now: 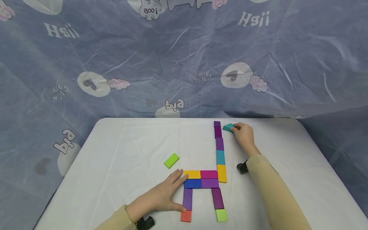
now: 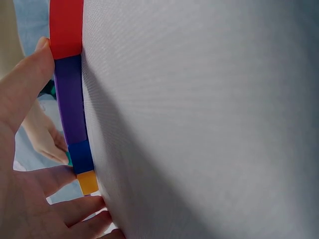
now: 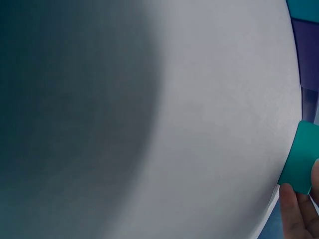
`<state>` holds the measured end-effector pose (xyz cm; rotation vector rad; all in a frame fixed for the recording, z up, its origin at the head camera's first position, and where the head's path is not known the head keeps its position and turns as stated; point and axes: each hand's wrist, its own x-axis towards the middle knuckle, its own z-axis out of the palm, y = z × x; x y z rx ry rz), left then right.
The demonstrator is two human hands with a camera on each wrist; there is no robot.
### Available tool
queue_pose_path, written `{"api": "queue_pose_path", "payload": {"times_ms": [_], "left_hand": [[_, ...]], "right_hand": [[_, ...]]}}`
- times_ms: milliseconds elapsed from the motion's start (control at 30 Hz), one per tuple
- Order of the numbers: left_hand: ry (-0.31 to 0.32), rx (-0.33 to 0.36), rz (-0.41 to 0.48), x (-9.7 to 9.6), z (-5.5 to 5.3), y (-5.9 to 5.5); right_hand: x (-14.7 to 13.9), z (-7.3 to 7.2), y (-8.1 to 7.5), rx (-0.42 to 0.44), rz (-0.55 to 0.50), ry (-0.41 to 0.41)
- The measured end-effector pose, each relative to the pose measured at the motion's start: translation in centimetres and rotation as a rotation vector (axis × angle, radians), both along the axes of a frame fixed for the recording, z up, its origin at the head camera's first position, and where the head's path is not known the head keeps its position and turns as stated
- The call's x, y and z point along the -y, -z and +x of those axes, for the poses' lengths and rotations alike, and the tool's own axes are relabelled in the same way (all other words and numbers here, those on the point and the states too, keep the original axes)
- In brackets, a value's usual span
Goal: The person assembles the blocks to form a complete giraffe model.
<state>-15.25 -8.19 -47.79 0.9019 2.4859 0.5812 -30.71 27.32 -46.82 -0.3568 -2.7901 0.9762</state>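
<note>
Between the thumb and fingers of my right hand [image 1: 244, 135] is a teal block [image 1: 228, 127], just right of the top of a column of blocks. That column has purple blocks [image 1: 219, 144] above a blue-teal block [image 1: 220, 157] and a yellow block [image 1: 221, 173]. My left hand [image 1: 166, 193] lies spread at the left side of the layout. Its thumb touches near the red block [image 2: 66, 30] and the purple block [image 2: 71, 99]; its index finger reaches the blue block [image 2: 81, 158] and yellow block [image 2: 87, 182]. The right wrist view shows the teal block [image 3: 301, 157] at its edge.
A loose lime green block [image 1: 171, 160] lies left of the layout. Magenta [image 1: 209, 174] and violet blocks [image 1: 210, 183] form its middle, with a dark purple leg [image 1: 217, 198] ending in a light green block [image 1: 221, 215]. A patterned blue-grey cloth [image 1: 172, 57] hangs behind the white table [image 1: 129, 143].
</note>
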Motion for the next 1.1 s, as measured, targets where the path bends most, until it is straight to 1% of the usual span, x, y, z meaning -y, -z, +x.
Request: {"api": "queue_pose_path", "payload": {"times_ms": [233, 433, 600, 833, 1100], "left_hand": [[-0.004, -0.003, 0.015, 0.0, 0.4, 0.2], [-0.005, -0.013, 0.013, 0.1, 0.4, 0.2], [-0.014, -0.005, 0.009, 0.1, 0.5, 0.0], [-0.011, -0.015, 0.016, 0.2, 0.4, 0.0], [-0.011, -0.006, 0.021, 0.0, 0.3, -0.3]], "right_hand": [[0.2, -0.6, 0.2, -0.044, 0.009, 0.033], [0.1, -0.9, 0.1, -0.065, 0.026, 0.024], [0.1, -1.1, 0.1, -0.046, 0.022, 0.015], [0.2, -1.5, 0.1, -0.019, 0.007, 0.022], [0.1, -1.6, 0.2, -0.037, 0.008, 0.014]]}}
